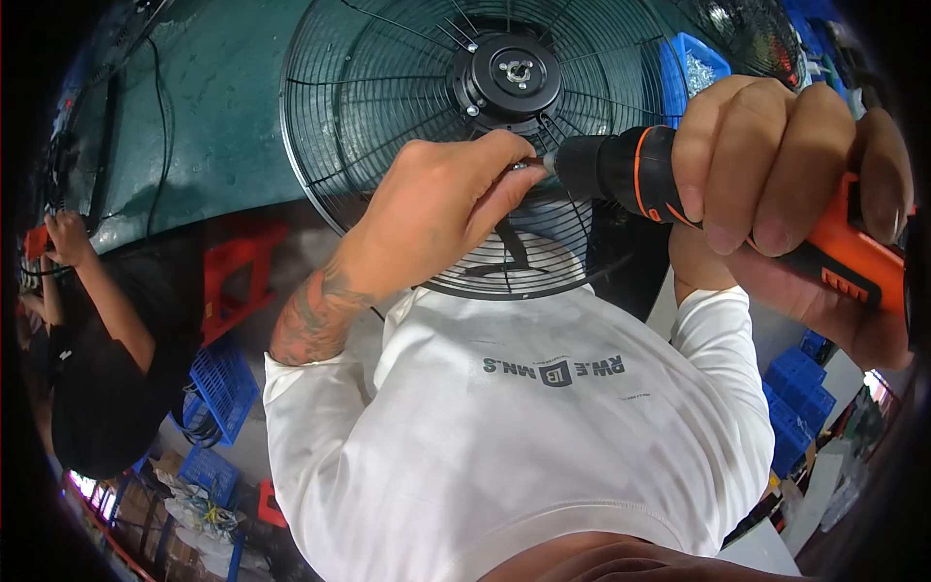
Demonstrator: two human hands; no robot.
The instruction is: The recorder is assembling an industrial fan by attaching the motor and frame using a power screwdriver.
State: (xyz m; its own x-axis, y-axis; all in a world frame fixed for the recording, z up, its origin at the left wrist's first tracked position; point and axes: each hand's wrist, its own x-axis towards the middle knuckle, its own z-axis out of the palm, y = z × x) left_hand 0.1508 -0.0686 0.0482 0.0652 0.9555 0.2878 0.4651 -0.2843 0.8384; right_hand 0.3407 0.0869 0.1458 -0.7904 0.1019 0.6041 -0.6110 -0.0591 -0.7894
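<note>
Near right, the right hand (776, 170) grips a black-and-orange power drill (621, 170); at its tip, the left hand (427, 209) pinches a small metal piece (521, 166) above the wire fan guard (373, 116). Farther, the black motor (509, 78) sits within the guard; far right is a blue bin (716, 60).

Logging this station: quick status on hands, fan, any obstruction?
Right hand gripping power drill; left hand pinching small metal piece at its tip. Wire fan guard with black motor overhangs green tabletop. Left hand hides part of guard.
</note>
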